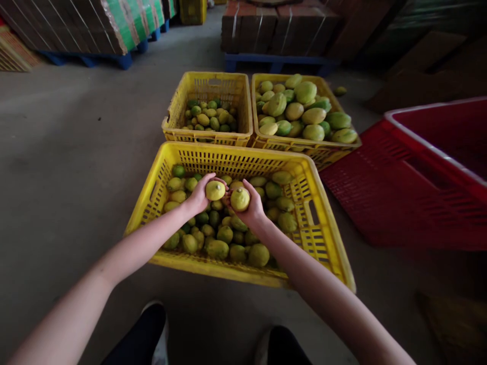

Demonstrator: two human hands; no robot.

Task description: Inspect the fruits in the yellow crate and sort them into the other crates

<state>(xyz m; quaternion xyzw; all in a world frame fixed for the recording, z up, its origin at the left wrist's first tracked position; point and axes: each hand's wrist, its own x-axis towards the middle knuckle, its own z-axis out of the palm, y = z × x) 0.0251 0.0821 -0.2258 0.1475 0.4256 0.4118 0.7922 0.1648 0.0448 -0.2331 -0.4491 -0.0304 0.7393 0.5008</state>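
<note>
Over the front yellow crate (331,223), my two hands are close together, each with one yellow lemon in it. My left hand (200,195) curls round a lemon (215,190) whose nippled end faces me. The fingers of my right hand (254,205) wrap a second, slightly greener lemon (240,199), stem end up. The fingertips of both hands are partly hidden behind the fruit. Below them, a layer of green and yellow lemons (218,249) covers the crate's bottom.
Behind stand two more yellow crates: the left one (173,109) holds smaller green and yellow fruit, the right one (304,147) is heaped with larger fruit. A red crate (411,187) leans at the right. Loaded blue pallets (277,63) are at the back. My shoes (162,344) are near the front crate.
</note>
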